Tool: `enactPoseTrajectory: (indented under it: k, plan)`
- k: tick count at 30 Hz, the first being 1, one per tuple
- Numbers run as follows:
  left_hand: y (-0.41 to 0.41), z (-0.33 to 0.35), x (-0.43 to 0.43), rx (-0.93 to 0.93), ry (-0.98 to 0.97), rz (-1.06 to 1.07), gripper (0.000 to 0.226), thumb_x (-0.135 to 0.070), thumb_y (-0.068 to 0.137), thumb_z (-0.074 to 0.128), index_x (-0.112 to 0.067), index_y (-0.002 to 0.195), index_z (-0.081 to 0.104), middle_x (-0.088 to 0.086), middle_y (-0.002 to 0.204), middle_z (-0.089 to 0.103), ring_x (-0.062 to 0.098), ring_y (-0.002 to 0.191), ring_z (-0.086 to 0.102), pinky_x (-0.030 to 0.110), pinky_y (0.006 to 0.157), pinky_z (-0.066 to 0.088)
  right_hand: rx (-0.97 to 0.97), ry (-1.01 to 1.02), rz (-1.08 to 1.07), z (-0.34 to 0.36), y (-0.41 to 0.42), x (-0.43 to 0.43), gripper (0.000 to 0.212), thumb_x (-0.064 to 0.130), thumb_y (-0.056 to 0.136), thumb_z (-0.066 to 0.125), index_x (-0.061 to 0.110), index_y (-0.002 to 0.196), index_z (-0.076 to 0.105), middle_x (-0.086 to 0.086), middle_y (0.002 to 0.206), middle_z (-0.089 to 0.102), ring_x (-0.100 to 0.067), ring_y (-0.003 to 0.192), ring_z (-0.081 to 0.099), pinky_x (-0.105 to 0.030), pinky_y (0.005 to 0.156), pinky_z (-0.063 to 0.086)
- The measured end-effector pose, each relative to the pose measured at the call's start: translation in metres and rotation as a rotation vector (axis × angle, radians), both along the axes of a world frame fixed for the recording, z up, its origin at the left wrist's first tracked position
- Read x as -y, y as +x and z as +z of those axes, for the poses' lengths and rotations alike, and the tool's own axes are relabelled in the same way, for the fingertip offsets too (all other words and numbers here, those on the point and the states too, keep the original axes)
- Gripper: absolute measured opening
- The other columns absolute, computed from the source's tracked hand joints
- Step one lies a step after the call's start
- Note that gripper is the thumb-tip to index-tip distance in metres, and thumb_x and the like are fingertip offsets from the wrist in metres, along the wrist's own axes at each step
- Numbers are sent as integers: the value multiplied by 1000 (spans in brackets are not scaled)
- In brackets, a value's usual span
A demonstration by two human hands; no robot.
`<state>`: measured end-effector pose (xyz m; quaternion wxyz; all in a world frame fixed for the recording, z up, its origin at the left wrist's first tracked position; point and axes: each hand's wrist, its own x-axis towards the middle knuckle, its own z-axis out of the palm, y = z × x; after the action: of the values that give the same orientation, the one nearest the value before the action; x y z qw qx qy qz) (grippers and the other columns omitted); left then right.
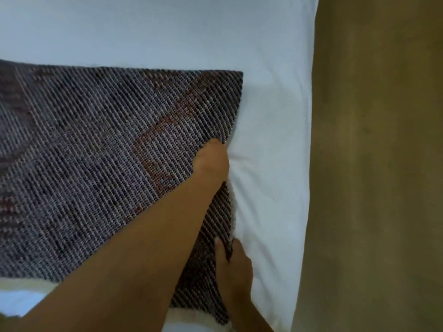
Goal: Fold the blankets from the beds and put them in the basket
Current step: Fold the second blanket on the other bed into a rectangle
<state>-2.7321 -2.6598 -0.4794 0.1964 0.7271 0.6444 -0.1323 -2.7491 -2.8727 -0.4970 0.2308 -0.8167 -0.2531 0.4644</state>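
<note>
A woven blanket in grey, purple and rust tones lies flat on the white bed, filling the left and middle of the view. My left hand reaches across it and its fingers curl under the blanket's right edge, gripping it. My right hand pinches the same right edge lower down, thumb on top of the fabric. The fingertips of both hands are hidden beneath the blanket. No basket is in view.
The white sheet runs to the bed's right edge. Beyond it lies a tan floor. A strip of white sheet shows below the blanket at the lower left.
</note>
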Motion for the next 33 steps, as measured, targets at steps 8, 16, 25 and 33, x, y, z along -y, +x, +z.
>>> enactPoseTrajectory:
  k: [8,16,25,33]
  plan:
    - [-71,40,-20,538,60,206,29,-26,97,43,1,108,43,23,100,59,36,83,58,37,65,41,-2,146,-66,39,-84,-16,28,43,91,51,28,71,38,3,54,46,-7,44,43,-19,44,32]
    - [-241,84,-73,692,177,44,16,-17,97,40,-9,83,35,1,65,37,12,50,32,28,43,22,220,197,64,83,-262,-75,22,38,95,44,16,93,42,6,60,42,-15,54,46,-25,50,36]
    - [-415,99,-173,610,198,108,22,-17,98,37,-10,78,38,1,65,39,14,56,33,32,53,29,59,227,214,100,-424,-171,23,44,94,42,21,98,41,10,64,43,-8,53,44,-20,46,32]
    - [-516,76,-225,558,226,206,18,-18,97,37,-8,90,50,3,83,51,19,74,47,27,63,32,-155,48,331,98,-506,-229,45,44,95,38,15,130,33,-7,99,61,-24,92,62,-28,70,43]
